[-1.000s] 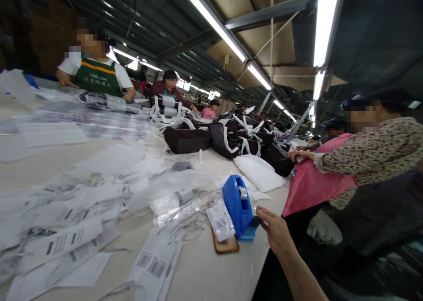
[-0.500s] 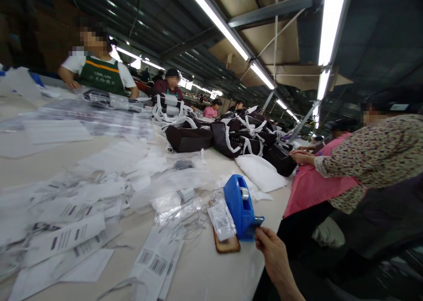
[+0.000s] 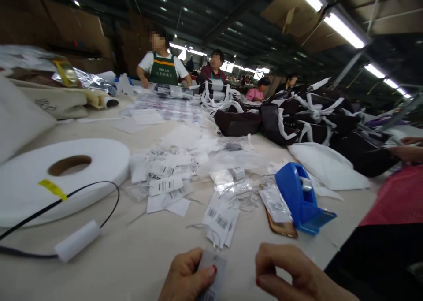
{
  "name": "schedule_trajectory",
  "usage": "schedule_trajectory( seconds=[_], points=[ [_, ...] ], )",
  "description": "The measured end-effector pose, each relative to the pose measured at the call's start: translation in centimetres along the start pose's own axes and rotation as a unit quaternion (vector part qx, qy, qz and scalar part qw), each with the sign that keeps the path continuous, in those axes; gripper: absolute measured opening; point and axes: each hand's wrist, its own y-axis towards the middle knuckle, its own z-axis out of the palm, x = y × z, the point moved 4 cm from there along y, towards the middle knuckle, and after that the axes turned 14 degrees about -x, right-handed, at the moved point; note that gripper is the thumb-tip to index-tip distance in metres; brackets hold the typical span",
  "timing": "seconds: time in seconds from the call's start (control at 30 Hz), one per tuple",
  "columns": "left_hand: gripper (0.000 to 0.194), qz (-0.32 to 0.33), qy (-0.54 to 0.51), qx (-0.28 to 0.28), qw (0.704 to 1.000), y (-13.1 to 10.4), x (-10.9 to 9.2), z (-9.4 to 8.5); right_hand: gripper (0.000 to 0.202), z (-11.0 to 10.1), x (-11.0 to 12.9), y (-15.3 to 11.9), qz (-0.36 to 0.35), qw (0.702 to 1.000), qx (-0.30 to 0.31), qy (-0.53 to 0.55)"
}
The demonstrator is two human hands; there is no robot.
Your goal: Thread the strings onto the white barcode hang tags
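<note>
At the bottom middle, my left hand pinches a grey-white hang tag between thumb and fingers; a string loop shows at its top. To its right, my right hand is closed, thumb against a curled index finger. Whatever it may hold is too small to make out. Beyond the right hand stands a blue tape dispenser with its cutting edge towards the right. Beside it, a packet of labels lies on a phone. More barcode tags lie just past the left hand.
A large white roll fills the left, with a black cord across it. Loose tags cover mid-table. Dark bags with white-wrapped handles are piled behind, near a white pouch. Co-workers stand across the table and at the right.
My right hand has left the dispenser's cutting edge and come back beside the left. My left hand has come into view with the hang tag. The view has swung left.
</note>
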Motion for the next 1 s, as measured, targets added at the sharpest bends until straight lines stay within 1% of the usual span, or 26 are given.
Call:
schedule_trajectory(
  seconds=[0.07, 0.1, 0.2, 0.3, 0.43, 0.53, 0.7, 0.8, 1.0],
  points=[
    [0.035, 0.008, -0.004, 0.015, 1.0, 0.0, -0.1, 0.2, 0.009, 1.3, 2.3, 1.0, -0.041, 0.996, 0.065, -0.04],
    [0.035, 0.01, -0.004, 0.022, 1.0, 0.0, 0.0, 0.3, 0.007, 1.7, 3.2, 1.5, -0.073, 0.992, 0.08, -0.058],
    [0.034, 0.013, 0.006, 0.031, 0.999, 0.1, 0.7, 0.1, 0.005, 2.3, 4.9, 2.9, -0.16, 0.977, 0.082, -0.116],
    [0.035, 0.02, 0.025, 0.035, 0.999, 0.2, 1.0, 0.0, 0.006, 2.5, 5.4, 3.8, -0.189, 0.964, 0.084, -0.169],
    [0.035, 0.026, 0.043, 0.036, 0.998, -0.1, 0.7, 0.2, 0.007, 2.9, 5.4, 4.5, -0.196, 0.952, 0.109, -0.207],
    [0.038, 0.028, 0.057, 0.03, 0.998, -0.1, 0.7, 0.2, 0.009, 3.0, 5.3, 4.9, -0.191, 0.949, 0.111, -0.223],
    [0.043, 0.055, 0.101, 0.022, 0.993, 0.2, 1.0, -0.1, 0.01, 3.2, 5.0, 5.4, -0.15, 0.963, 0.109, -0.196],
    [0.045, 0.055, 0.117, 0.024, 0.991, 0.3, 1.1, -0.3, 0.009, 3.3, 4.8, 5.6, -0.118, 0.969, 0.11, -0.186],
    [0.047, 0.044, 0.11, 0.038, 0.992, 0.3, 1.2, -0.2, 0.013, 3.4, 4.4, 5.8, -0.106, 0.97, 0.089, -0.2]
  ],
)
